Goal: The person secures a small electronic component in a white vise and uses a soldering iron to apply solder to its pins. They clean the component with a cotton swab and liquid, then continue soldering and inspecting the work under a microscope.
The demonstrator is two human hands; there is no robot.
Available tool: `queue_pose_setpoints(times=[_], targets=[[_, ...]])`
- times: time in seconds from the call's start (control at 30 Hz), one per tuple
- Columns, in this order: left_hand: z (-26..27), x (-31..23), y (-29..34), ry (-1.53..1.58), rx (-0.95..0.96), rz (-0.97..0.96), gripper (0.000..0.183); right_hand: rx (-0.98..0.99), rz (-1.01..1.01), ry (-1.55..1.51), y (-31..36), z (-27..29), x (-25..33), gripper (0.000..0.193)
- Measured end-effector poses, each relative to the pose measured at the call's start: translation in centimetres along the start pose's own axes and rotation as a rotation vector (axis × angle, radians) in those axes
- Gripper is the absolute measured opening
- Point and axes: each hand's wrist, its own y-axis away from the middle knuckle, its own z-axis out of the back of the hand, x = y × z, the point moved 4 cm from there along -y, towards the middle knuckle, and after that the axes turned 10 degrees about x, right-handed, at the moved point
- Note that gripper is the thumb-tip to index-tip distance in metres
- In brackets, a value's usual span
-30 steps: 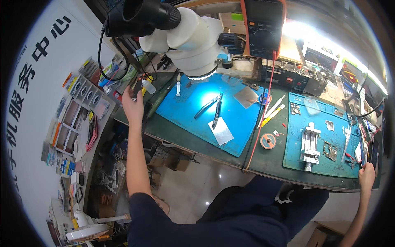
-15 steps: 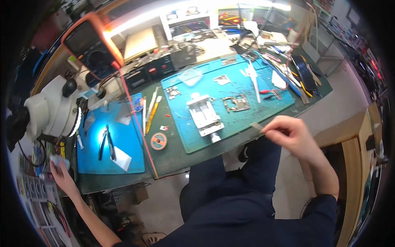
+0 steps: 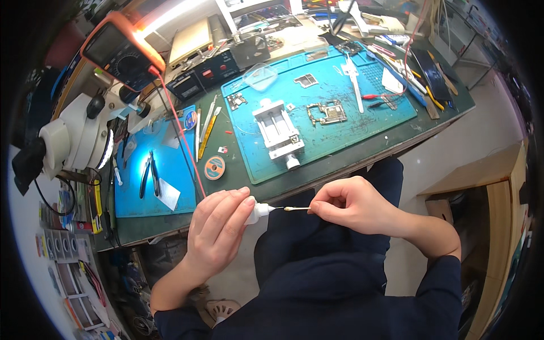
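My left hand (image 3: pixel 215 232) is wrapped around a small white dropper bottle (image 3: pixel 260 212) with a thin needle tip, tilted sideways and pointing right. The needle ends close to the tip of a cotton swab (image 3: pixel 292 209); whether they touch I cannot tell. My right hand (image 3: pixel 360 207) pinches the swab between thumb and forefinger, its slightly yellowish head turned left. Both hands are above my lap, just in front of the bench edge. Beyond them, a metal board clamp (image 3: pixel 277 133) stands on the blue mat (image 3: pixel 258 167) beside a small circuit board (image 3: pixel 327 113).
A microscope (image 3: pixel 73 127) and an orange multimeter (image 3: pixel 122 51) stand at the left. Cutting pliers (image 3: pixel 149 174) lie on a smaller blue mat (image 3: pixel 130 205), near a solder wire spool (image 3: pixel 215 168). Tweezers and tools (image 3: pixel 408 79) crowd the far right, beside a dark phone (image 3: pixel 429 73).
My left hand has come from the far left side to the middle with the white dropper bottle. My right hand has moved left and down, bringing the swab to the bottle's needle.
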Motion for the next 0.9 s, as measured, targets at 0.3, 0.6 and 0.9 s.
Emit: queue_pose_setpoints(times=[0.3, 0.6, 0.9], targets=[[-0.5, -1.1, -2.4, -0.214, 0.113, -0.13, 0.032, -0.003, 0.023, -0.037, 0.6, 1.2, -1.2, 0.019], [-0.9, -1.5, -3.2, -0.239, 0.142, -0.154, 0.031, 0.0, 0.008, -0.057, 0.9, 1.8, -1.7, 0.022], [-0.8, -1.7, -3.6, -0.26, 0.171, -0.169, 0.03, -0.006, 0.028, -0.042, 0.9, 1.9, -1.8, 0.018]])
